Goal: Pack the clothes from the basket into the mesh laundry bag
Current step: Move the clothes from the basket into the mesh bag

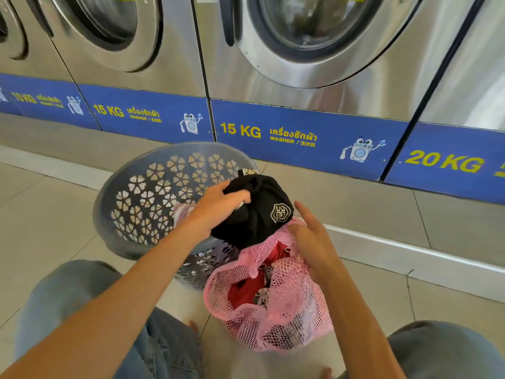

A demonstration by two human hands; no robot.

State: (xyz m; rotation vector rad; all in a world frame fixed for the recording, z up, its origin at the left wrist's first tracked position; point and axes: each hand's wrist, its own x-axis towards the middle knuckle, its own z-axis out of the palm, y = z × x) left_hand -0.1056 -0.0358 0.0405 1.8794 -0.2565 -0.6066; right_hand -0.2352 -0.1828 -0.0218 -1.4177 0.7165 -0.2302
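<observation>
Left hand [218,203] clutches bunched black garment with white emblem [257,214] above pink mesh laundry bag [276,305]; right hand [311,239], fingers relaxed, touches bag's rim. Grey perforated plastic basket [142,198] tilted behind bag.

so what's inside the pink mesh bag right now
Through the pink mesh bag show a red garment and some black-and-white patterned fabric. The lower contents are too blurred by the netting to identify.

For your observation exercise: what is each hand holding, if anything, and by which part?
The left hand grips the bunched top of the black garment. The right hand holds nothing; its fingers are straight, beside the pink mesh bag.
</observation>
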